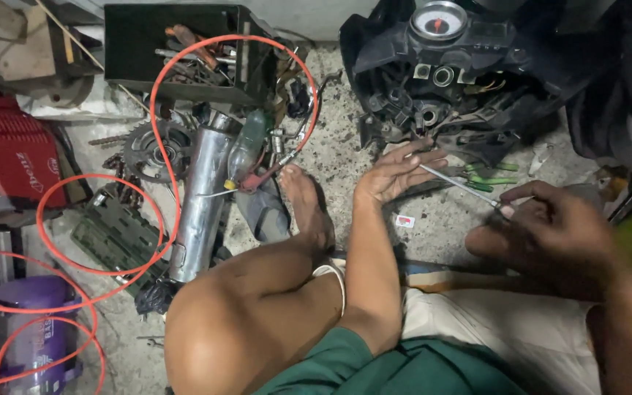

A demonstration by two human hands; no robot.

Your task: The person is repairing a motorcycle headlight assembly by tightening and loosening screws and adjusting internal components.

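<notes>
The thin metal rod (pixel 459 184) lies between your two hands, slanting from 10 o'clock down to 4 o'clock over the concrete floor (pixel 345 146). Your right hand (pixel 550 230) has its grip pinched on the rod's lower end, thumb and fingertips clenched around it. Your left hand (pixel 396 174) rests with fingers spread and released, the upper end of the rod touching them. At 12 o'clock sits the black motorcycle dash housing (pixel 448 73) with its round gauge (pixel 438 20). Green wires (pixel 493 179) lie just beside the rod. At 9 o'clock lies a chrome exhaust pipe (pixel 202 197).
</notes>
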